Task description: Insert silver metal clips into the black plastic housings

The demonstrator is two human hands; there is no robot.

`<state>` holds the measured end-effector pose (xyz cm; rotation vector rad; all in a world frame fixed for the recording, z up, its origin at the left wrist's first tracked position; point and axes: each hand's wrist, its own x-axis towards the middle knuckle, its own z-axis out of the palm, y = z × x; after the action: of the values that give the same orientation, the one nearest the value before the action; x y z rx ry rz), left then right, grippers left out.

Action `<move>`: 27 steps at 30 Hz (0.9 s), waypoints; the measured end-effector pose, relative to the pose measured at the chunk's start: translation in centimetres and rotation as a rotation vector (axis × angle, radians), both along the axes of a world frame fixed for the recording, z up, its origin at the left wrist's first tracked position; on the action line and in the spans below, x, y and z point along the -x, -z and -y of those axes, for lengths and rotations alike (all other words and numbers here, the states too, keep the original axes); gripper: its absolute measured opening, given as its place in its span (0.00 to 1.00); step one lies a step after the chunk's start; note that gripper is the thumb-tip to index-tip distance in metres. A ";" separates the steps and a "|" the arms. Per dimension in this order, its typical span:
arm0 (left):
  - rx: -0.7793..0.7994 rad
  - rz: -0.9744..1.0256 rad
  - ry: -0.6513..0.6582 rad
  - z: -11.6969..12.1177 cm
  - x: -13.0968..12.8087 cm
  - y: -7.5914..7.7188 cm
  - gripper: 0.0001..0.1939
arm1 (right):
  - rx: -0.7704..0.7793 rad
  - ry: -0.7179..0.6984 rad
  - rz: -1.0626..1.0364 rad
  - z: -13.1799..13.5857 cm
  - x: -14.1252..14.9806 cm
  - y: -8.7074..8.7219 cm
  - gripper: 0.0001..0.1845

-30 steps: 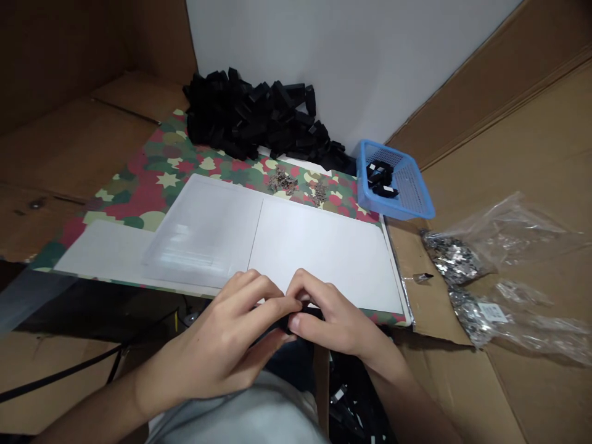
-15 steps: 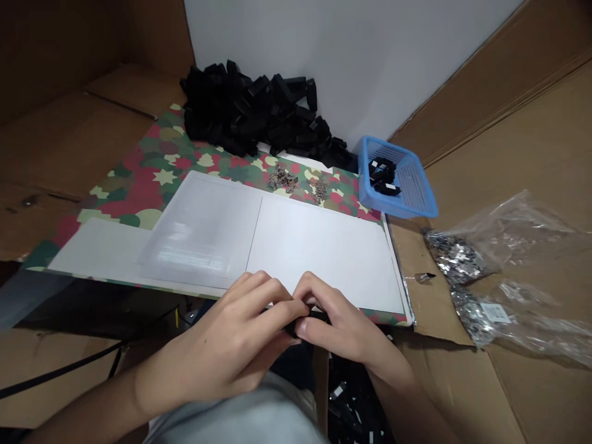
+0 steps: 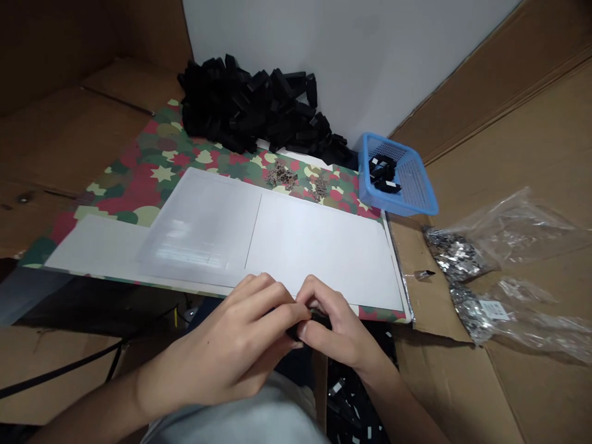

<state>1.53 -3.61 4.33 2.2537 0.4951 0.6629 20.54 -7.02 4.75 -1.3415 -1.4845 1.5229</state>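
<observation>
A small black plastic piece point(image 3: 320, 319) shows between my fingers, just in front of the table's near edge; most of it is hidden. My left hand point(image 3: 252, 333) is closed around its left end, with the index fingertip pressing on top. From the other side my right hand point(image 3: 335, 327) pinches it between thumb and bent index finger. Behind my hands lies a white sheet point(image 3: 324, 246), beside a translucent plastic sheet point(image 3: 198, 228). Two little heaps of small metal parts, the left heap point(image 3: 282, 175) and the right heap point(image 3: 319, 187), rest on the patterned tabletop.
Black plastic pieces point(image 3: 250, 108) are piled against the wall. A blue basket point(image 3: 416, 185) holding several black pieces stands at the back right. Bags of shiny metal parts point(image 3: 457, 256) lie on cardboard to the right. More black pieces point(image 3: 346, 407) sit below the table edge.
Both hands stay together on the black piece and have shifted only slightly. A little more of the piece shows by my right thumb. The view has tilted a touch.
</observation>
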 end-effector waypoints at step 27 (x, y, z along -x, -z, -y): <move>-0.088 -0.003 -0.144 -1.1 1.0 0.2 0.14 | 0.260 -0.031 -0.331 0.1 -0.4 2.2 0.22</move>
<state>0.53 -2.52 4.09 2.3170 0.6460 0.7671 20.99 -7.16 2.58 -1.1378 -1.1353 1.9036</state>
